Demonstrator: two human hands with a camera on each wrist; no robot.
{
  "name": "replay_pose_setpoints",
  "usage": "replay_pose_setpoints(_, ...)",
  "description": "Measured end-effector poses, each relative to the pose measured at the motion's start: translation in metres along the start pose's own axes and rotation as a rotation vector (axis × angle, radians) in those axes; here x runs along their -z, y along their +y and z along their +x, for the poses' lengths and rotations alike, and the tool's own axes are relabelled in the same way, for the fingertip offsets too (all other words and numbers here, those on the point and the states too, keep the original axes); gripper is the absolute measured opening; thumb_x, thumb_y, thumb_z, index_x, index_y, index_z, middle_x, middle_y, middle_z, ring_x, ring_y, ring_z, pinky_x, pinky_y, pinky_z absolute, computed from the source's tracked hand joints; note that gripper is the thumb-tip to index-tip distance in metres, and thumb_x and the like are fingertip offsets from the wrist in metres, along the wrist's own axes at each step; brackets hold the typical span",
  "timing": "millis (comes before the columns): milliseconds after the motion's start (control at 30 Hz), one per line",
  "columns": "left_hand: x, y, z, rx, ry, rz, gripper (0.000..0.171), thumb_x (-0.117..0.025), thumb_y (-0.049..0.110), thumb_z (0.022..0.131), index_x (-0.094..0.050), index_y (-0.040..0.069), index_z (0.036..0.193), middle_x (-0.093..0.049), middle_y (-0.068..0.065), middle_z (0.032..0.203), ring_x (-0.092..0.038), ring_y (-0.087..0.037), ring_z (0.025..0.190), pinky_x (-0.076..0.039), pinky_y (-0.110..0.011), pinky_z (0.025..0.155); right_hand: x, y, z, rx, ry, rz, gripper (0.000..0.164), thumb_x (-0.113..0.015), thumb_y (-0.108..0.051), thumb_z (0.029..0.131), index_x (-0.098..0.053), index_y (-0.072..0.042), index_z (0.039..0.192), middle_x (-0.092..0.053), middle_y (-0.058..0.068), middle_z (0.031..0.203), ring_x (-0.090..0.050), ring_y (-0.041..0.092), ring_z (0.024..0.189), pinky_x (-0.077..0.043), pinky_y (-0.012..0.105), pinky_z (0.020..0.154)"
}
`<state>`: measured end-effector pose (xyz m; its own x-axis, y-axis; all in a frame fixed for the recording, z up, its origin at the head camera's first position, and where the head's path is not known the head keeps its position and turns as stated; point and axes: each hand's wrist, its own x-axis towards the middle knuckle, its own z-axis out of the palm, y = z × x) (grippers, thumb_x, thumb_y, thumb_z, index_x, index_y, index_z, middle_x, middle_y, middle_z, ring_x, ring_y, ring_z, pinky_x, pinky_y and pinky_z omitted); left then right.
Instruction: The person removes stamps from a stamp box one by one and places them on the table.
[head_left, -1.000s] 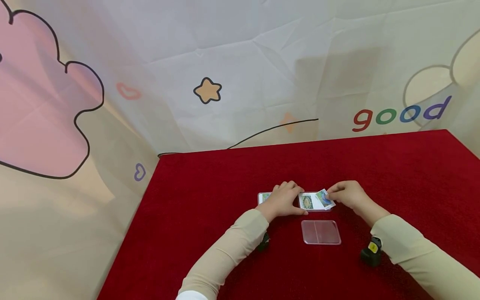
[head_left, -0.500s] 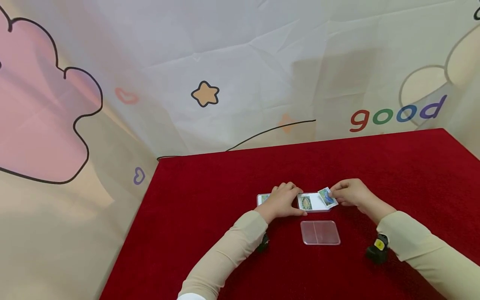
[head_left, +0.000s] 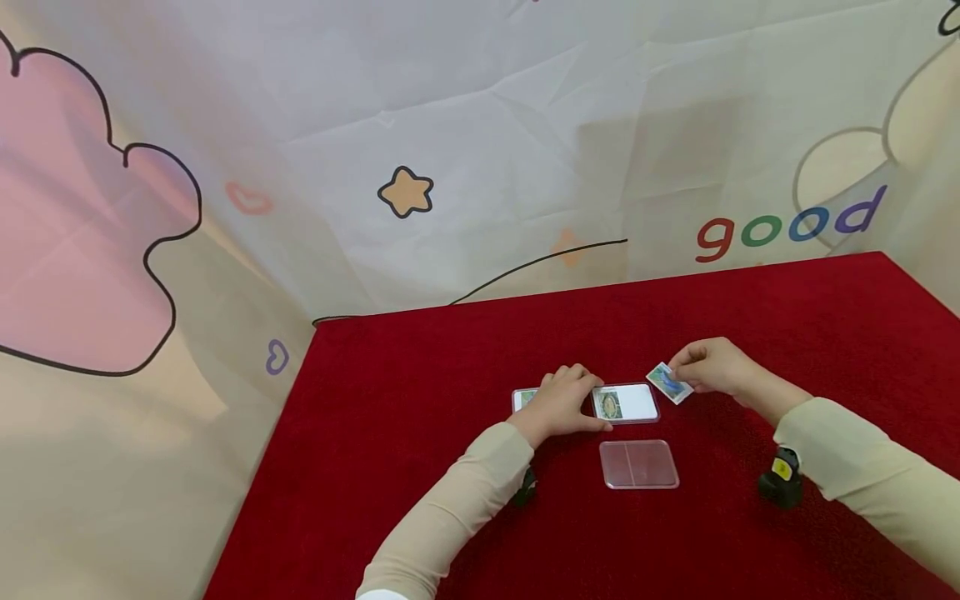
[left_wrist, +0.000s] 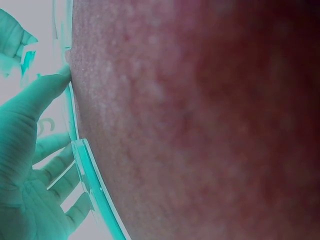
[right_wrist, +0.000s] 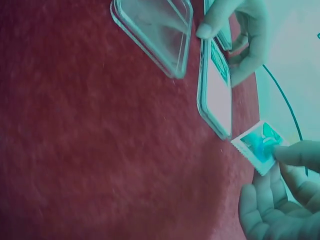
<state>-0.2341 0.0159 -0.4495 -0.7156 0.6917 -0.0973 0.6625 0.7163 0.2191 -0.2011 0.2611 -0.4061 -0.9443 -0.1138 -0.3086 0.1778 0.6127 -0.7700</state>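
In the head view my right hand [head_left: 718, 367] pinches a small postage stamp [head_left: 664, 381] with a blue and green picture. Its toothed white edge shows in the right wrist view, where thumb and finger hold the stamp [right_wrist: 256, 142] by one side. A flat clear plastic case [head_left: 637, 402] with a white insert lies just left of it, another picture stamp [head_left: 611, 406] at its left end. Around that end my left hand [head_left: 564, 402] grips the case, thumb on the near edge and fingers on the far one. The palm hides part of the case behind it.
A second clear case [head_left: 522, 400] with a green picture sticks out left of my left hand. Nearer to me an unfilled clear case piece [head_left: 639, 464] lies flat. Red cloth [head_left: 420, 400] covers the table, which meets a printed fabric backdrop [head_left: 487, 167].
My right hand has moved away to the right and back with the stamp, which overlapped the case's right end before and is now beside it. The left hand has stayed on the case.
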Motion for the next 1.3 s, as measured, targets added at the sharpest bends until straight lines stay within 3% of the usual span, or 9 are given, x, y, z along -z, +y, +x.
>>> replay_pose_setpoints(267,-0.001,-0.002,-0.003,0.013,0.011,-0.022,0.063,-0.07,0.05,0.08,-0.055,0.017,0.131,-0.051,0.0,0.127,-0.045,-0.015,0.114,-0.036,-0.029,0.093,0.008,-0.002,0.007,0.065,-0.058,-0.055,0.025,-0.059,-0.01,0.091,-0.062,0.009,0.107,-0.061,0.022,0.107,-0.055,0.023,0.091,-0.05,0.03,0.074)
replay_pose_setpoints(567,-0.009,-0.003,-0.004,0.013,0.009,-0.026,0.062,-0.071,0.051,0.08,-0.056,0.018,0.131,-0.052,0.001,0.124,-0.046,-0.013,0.111,-0.036,-0.026,0.09,0.007,0.01,0.008,0.128,-0.111,-0.122,0.017,-0.058,-0.005,0.089,-0.068,0.005,0.099,-0.065,0.016,0.101,-0.052,0.023,0.091,-0.046,0.033,0.075)
replay_pose_setpoints(933,-0.009,-0.003,-0.005,0.01,0.004,-0.021,0.062,-0.07,0.051,0.08,-0.056,0.018,0.13,-0.052,0.002,0.123,-0.046,-0.013,0.11,-0.036,-0.025,0.089,0.005,0.017,0.013,0.209,-0.084,-0.148,0.017,-0.059,-0.004,0.089,-0.069,0.006,0.098,-0.068,0.015,0.096,-0.057,0.019,0.085,-0.05,0.033,0.073)
replay_pose_setpoints(1300,-0.002,-0.005,-0.002,-0.006,0.009,0.005,0.064,-0.07,0.053,0.08,-0.055,0.018,0.131,-0.052,0.002,0.124,-0.047,-0.013,0.113,-0.037,-0.026,0.089,0.001,0.021,0.021,0.237,-0.059,-0.165,0.015,-0.06,0.0,0.087,-0.068,0.008,0.098,-0.068,0.016,0.092,-0.057,0.018,0.08,-0.05,0.031,0.068)
